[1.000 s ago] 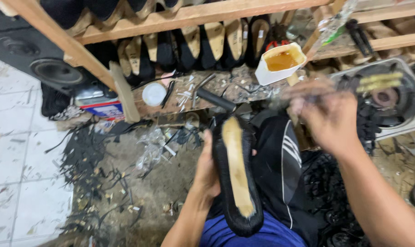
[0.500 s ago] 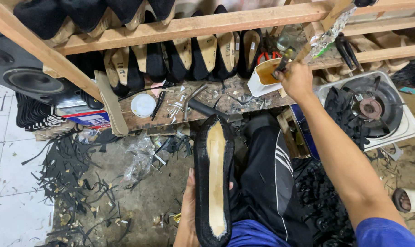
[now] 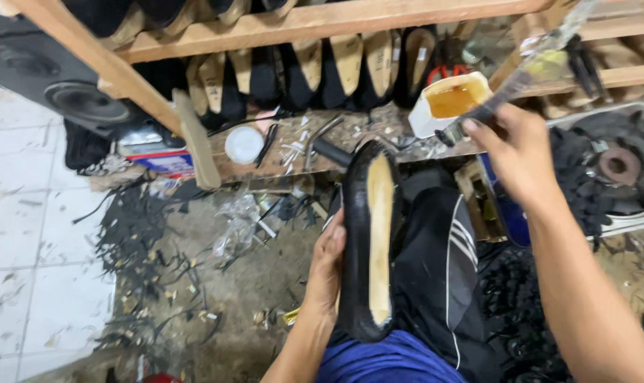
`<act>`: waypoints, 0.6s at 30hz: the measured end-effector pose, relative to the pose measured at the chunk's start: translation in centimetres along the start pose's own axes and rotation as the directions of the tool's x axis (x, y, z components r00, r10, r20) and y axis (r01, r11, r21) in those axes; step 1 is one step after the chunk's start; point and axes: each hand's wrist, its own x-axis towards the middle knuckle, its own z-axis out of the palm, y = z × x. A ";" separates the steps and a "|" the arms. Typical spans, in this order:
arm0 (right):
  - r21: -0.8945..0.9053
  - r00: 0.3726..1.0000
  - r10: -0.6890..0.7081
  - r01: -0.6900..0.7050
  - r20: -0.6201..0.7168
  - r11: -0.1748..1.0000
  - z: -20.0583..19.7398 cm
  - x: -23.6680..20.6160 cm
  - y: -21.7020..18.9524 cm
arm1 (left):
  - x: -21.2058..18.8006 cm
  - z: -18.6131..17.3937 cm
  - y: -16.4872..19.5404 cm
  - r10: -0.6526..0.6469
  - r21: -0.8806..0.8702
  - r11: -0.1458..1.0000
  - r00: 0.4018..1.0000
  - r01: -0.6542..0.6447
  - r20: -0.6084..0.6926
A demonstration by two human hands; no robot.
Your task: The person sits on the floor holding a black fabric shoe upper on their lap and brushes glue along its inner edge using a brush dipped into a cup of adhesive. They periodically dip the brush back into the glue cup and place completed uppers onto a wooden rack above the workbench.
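Beside the glue tub (image 3: 451,101), the right hand (image 3: 520,152) pinched a brush (image 3: 478,117); the left hand (image 3: 327,266) clasped the black shoe (image 3: 370,241).

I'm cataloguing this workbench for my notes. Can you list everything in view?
shoe: one, black with tan sole, on the lap
brush: one, blurred, by the tub
glue tub: one, white, amber inside, on the bench
shoes on rack: a row, black and tan
hammer: one, on the bench
lid: one, white, on the bench
speaker: one, black, left
scraps: many, black, floor
left hand: holds shoe
right hand: holds brush
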 end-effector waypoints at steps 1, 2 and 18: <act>0.068 0.999 0.018 -0.015 -0.049 0.998 0.5 -2.8 -2.0 | 0.3 0.2 -0.1 0.032 0.029 0.999 0.999 -0.032 -0.008; 0.135 0.994 0.042 -0.028 -0.102 0.990 0.9 -5.3 -3.9 | 0.5 0.3 -0.1 0.062 0.061 0.996 0.998 -0.061 -0.010; 0.159 0.895 -0.442 0.446 -0.060 0.881 0.4 -12.7 -13.9 | -2.4 2.6 1.2 0.144 0.218 0.959 0.973 -0.182 0.178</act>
